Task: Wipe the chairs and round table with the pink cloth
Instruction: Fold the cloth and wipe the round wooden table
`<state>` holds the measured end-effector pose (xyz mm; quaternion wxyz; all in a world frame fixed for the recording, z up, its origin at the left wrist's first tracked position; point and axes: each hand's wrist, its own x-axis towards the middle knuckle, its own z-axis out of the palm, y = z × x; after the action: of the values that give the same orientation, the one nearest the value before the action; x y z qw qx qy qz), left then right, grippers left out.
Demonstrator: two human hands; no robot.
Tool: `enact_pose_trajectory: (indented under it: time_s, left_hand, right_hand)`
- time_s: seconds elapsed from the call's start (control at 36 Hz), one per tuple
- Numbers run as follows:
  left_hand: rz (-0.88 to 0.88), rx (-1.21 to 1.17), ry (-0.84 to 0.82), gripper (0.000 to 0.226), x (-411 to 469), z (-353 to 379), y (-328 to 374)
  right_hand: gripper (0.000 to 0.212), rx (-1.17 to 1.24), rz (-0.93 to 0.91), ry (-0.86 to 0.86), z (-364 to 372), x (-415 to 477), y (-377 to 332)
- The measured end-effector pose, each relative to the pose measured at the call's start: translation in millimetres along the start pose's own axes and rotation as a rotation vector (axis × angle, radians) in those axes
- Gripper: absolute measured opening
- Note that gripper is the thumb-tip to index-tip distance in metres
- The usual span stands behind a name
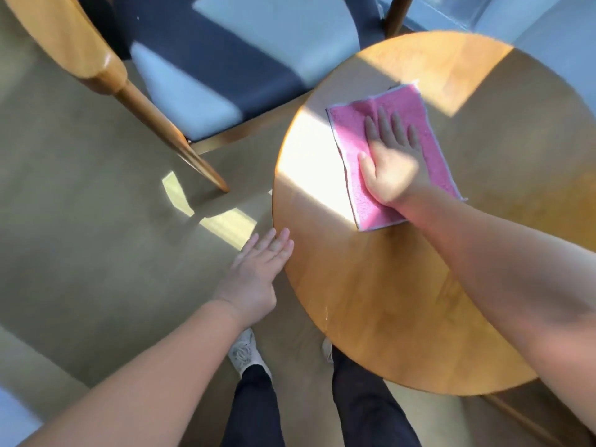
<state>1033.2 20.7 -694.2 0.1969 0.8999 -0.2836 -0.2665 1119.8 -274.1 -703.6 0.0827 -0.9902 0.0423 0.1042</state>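
On the round table (387,301), right hand (390,169) spread flat presses pink cloth (351,124); long axis near-to-far.

A beige floor (80,253) fills the left, with a sun patch (225,225) lying just past the left fingertips (283,235) and a smaller one (175,191) farther beyond them. Back from those fingertips, toward the wearer, a white shoe (245,351) shows above dark trousers (254,411)
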Motion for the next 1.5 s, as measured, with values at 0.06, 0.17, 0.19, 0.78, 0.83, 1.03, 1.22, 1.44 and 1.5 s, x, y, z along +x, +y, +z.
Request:
enact_pose_trajectory:
  time_s: [0.06,0.17,0.19,0.78,0.83,1.03,1.22,1.44,1.5]
  left_hand:
    - [0.005,0.012,0.003,0.086,1.2,-0.8,-0.4]
    - [0.028,0.057,-0.008,0.087,3.1,-2.4,-2.1]
    - [0.033,0.063,-0.014,0.086,3.3,-3.4,-2.6]
    - [0.040,0.126,0.128,0.069,-7.2,-45.0,-44.3]
    - [0.032,0.110,0.143,0.068,-6.6,-46.0,-46.2]
    - [-0.023,0.089,0.191,0.066,-0.1,-47.1,-50.8]
    - [-0.075,0.068,0.213,0.063,8.8,-43.1,-55.6]
    - [-0.122,0.052,0.224,0.066,11.7,-41.9,-48.3]
    - [-0.115,0.054,0.220,0.066,10.8,-42.7,-47.0]
  right_hand:
    - [0.062,0.014,-0.024,0.025,6.1,-19.7,-13.7]
    - [0.059,0.044,-0.083,-0.015,25.8,-76.4,-39.5]
    - [0.059,0.030,-0.075,-0.057,30.8,-92.9,-44.8]
    - [0.061,-0.006,-0.189,-0.215,48.9,-140.8,-116.9]
    - [0.063,-0.021,-0.237,-0.219,45.3,-123.2,-111.7]
    - [0.062,0.018,-0.324,-0.179,25.1,-69.1,-93.1]
    - [0.062,-0.032,-0.200,-0.098,4.6,6.7,-65.3]
    - [0.064,-0.027,-0.080,-0.034,-8.3,65.2,-42.7]
    - [0.065,-0.029,-0.068,-0.028,-7.4,64.7,-44.6]
